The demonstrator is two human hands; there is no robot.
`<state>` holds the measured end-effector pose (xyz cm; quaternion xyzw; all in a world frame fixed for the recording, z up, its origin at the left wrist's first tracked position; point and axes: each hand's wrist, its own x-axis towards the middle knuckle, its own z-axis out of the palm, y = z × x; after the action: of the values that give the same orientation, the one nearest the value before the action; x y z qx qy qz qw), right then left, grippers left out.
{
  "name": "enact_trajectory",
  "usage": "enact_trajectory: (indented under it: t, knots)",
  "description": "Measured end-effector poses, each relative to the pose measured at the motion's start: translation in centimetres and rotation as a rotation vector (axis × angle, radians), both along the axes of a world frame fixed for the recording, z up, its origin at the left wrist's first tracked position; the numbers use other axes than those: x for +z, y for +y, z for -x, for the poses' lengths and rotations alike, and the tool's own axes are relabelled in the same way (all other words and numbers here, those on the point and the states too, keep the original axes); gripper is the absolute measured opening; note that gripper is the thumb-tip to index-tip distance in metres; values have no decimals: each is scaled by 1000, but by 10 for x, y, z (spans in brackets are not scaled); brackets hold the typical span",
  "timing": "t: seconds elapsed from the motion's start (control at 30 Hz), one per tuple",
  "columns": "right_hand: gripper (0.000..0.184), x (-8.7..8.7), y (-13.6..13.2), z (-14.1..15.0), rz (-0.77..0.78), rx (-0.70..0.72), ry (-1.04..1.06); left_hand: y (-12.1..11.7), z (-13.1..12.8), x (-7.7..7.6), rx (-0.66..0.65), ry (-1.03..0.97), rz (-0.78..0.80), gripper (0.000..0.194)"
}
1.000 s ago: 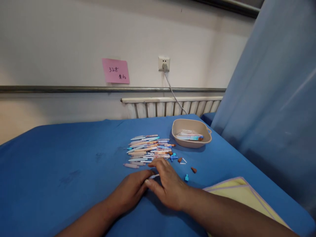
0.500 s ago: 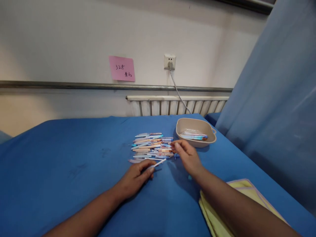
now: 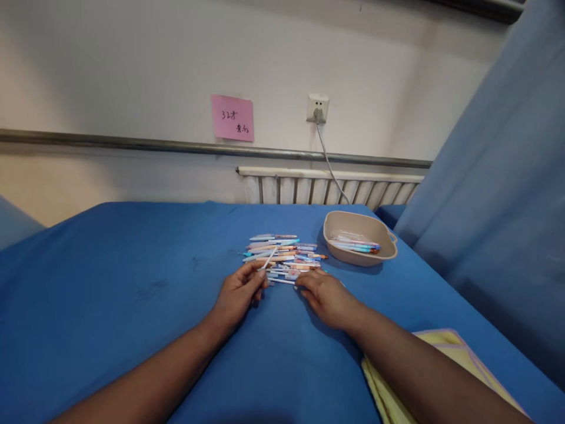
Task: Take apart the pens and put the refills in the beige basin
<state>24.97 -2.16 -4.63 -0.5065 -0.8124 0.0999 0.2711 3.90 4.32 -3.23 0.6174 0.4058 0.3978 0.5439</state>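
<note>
My left hand (image 3: pixel 241 294) is closed in a pinch on a thin white stick (image 3: pixel 270 258), which points up and away over a pile of pens (image 3: pixel 282 257). The pens lie roughly side by side on the blue sheet, in pale blue, orange, purple and white. At the pile's near right edge is my right hand (image 3: pixel 329 297), palm down with its fingers curled together. Its fingertips touch the pens' right ends by another white stick (image 3: pixel 281 281); what they grip is hidden. Several more pens (image 3: pixel 355 245) rest inside a beige plastic basket (image 3: pixel 383 254) behind my right hand.
A folded yellow cloth (image 3: pixel 441 341) lies under my right forearm on the blue sheet (image 3: pixel 132 330). Beyond stand a wall with a metal rail (image 3: pixel 168 144), a white radiator (image 3: pixel 300 182) and a plugged-in socket (image 3: pixel 318 108). A blue curtain (image 3: pixel 494 188) hangs right.
My left hand has moved up toward the pens, tilting the white stick more upright. My right hand has come down to the pile's near edge. The camera view has shifted slightly left.
</note>
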Motion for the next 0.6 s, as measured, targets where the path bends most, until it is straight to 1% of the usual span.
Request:
enact_trajectory:
  t: [0.13, 0.23, 0.37, 0.5, 0.6]
  knots:
    - [26, 0, 0, 1, -17, -33, -38, 1, 0, -4, 17, -23, 13, 41]
    - [28, -1, 1, 1, -36, -49, -35, 2, 1, -3, 65, -61, 19, 39]
    - [31, -3, 1, 1, -23, -49, -83, 2, 2, -1, 122, -95, 16, 38]
    - [30, -4, 2, 0, -11, -93, -127, 1, 1, -2, 123, -95, 22, 39]
    - [26, -1, 1, 1, 31, -155, -206, 1, 1, -3, 111, -86, 13, 40]
